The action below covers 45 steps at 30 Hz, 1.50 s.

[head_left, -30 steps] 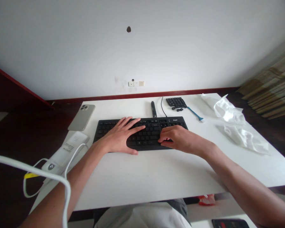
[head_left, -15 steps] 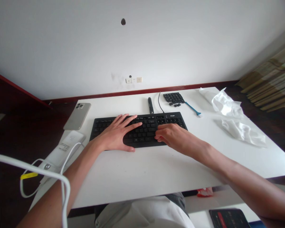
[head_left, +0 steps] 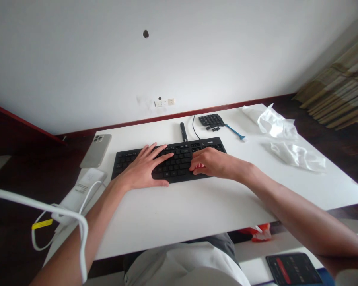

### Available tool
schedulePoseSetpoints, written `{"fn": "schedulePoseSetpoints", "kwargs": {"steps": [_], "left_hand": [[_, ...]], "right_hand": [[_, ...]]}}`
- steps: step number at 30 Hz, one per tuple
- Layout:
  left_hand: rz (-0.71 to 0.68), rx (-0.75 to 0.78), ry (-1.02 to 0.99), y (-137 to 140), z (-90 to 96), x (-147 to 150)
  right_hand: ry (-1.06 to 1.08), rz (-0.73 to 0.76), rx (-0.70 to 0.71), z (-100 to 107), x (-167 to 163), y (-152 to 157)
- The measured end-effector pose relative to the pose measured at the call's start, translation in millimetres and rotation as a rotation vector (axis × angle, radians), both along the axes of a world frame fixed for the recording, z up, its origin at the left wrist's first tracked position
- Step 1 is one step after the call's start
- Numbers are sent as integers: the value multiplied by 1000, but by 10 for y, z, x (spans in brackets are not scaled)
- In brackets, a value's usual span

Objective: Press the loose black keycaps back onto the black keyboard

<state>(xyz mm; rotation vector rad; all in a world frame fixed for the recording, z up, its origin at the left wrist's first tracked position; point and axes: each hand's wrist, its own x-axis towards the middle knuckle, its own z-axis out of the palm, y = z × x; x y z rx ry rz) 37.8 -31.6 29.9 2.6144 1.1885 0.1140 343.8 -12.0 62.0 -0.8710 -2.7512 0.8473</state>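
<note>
A black keyboard lies across the white table in front of me. My left hand rests on its left half, fingers spread and thumb along the near edge. Over the right part, my right hand is closed, its fingers curled down against the keys; whatever they pinch, if anything, is hidden. Some key places near the top right look bare of caps. Behind the keyboard sits a block of black keycaps, with a few loose keycaps beside it. A blue brush lies to their right.
A slim black stick-like tool and the keyboard cable lie behind the keyboard. At left are a phone, a white power strip and a white cable. Crumpled clear plastic lies at right.
The view has tilted and shifted slightly. My right hand remains over the right part of the keyboard, its curled fingers slightly altered. My left hand stays spread in place.
</note>
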Motion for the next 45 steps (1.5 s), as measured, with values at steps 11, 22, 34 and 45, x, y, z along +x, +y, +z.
{"fn": "schedulePoseSetpoints", "kwargs": {"steps": [11, 22, 34, 45], "left_hand": [[-6, 301, -271, -269, 39, 641], [-32, 275, -294, -309, 12, 1034], [40, 245, -490, -277, -116, 1006], [44, 236, -558, -285, -172, 1039]], "right_hand": [[213, 14, -107, -19, 198, 234], [613, -740, 137, -540, 555, 798], [749, -813, 69, -675, 570, 898], [707, -817, 57, -653, 566, 886]]}}
